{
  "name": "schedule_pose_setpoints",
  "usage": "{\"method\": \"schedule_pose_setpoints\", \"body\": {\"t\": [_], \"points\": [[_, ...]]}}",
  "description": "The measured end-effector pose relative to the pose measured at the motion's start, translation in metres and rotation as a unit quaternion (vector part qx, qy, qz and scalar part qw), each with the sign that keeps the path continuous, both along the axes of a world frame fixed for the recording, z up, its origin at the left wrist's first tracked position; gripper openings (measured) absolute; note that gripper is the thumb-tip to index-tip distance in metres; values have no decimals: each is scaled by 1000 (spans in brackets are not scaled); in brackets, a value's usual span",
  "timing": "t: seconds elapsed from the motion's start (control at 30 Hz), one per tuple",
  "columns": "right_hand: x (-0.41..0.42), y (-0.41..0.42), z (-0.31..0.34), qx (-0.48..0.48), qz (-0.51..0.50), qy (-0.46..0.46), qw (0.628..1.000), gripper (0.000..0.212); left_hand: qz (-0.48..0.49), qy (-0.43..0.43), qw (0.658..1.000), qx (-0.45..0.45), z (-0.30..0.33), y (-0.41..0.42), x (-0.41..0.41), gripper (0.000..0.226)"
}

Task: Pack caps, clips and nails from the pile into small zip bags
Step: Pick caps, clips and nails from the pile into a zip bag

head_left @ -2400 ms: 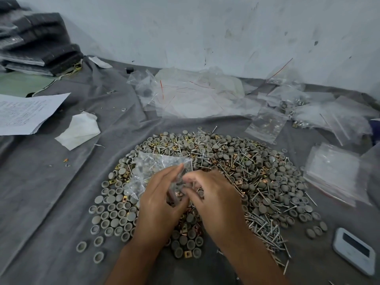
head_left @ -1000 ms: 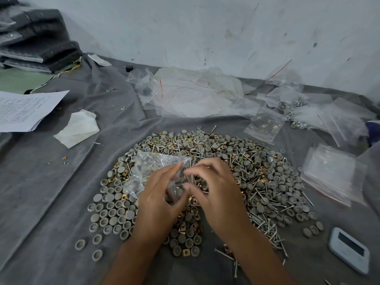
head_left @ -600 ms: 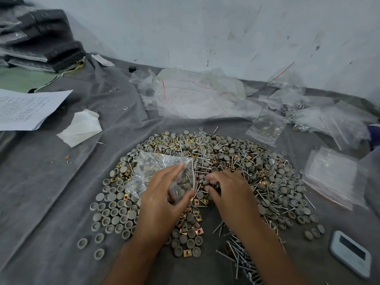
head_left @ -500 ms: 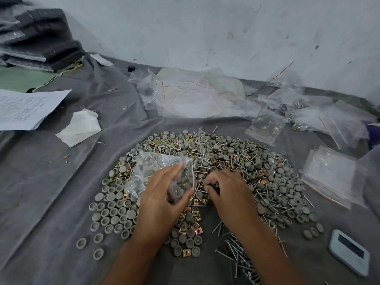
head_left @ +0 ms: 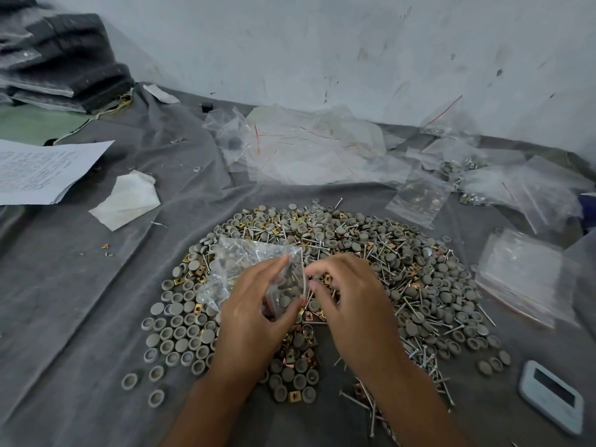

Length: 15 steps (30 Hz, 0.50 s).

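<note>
Right hand is back at the bag mouth with another pick from the pile

On the grey cloth-covered surface (head_left: 80, 317) the wide heap of grey round caps, brass square clips and steel nails (head_left: 403, 269) spreads out, with the small clear zip bag (head_left: 245, 266) held just above its near-left part; the left hand (head_left: 254, 321) keeps the bag's mouth pinched open between thumb and fingers (head_left: 274, 266), grey caps already showing inside. The right hand (head_left: 351, 304), which half a second ago was down in the pile beside the bag, now has its fingers (head_left: 317, 272) curled together right at the opening. Whether they pinch a part I cannot tell, they blur. My read: one more piece going in, filling well under way, sealing not yet due.
</note>
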State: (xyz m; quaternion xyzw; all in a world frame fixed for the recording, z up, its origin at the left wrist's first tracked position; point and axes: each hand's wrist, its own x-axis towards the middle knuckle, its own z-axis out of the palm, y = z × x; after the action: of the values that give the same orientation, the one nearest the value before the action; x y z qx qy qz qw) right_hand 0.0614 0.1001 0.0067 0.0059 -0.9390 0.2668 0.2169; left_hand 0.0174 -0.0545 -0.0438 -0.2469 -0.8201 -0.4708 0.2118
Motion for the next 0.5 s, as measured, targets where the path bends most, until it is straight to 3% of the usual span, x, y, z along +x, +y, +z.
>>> {"method": "schedule_pose_setpoints", "body": {"t": [0.07, 0.23, 0.5], "points": [[1, 13, -4, -16, -38, -19, 999, 14, -1, -6, 1000, -2, 0, 0, 0, 72], [-2, 24, -17, 68, -45, -137, 987, 27, 2, -3, 1000, -4, 1, 0, -1, 71], [-7, 21, -23, 122, -59, -131, 982, 22, -5, -10, 1000, -2, 2, -1, 2, 71]]}}
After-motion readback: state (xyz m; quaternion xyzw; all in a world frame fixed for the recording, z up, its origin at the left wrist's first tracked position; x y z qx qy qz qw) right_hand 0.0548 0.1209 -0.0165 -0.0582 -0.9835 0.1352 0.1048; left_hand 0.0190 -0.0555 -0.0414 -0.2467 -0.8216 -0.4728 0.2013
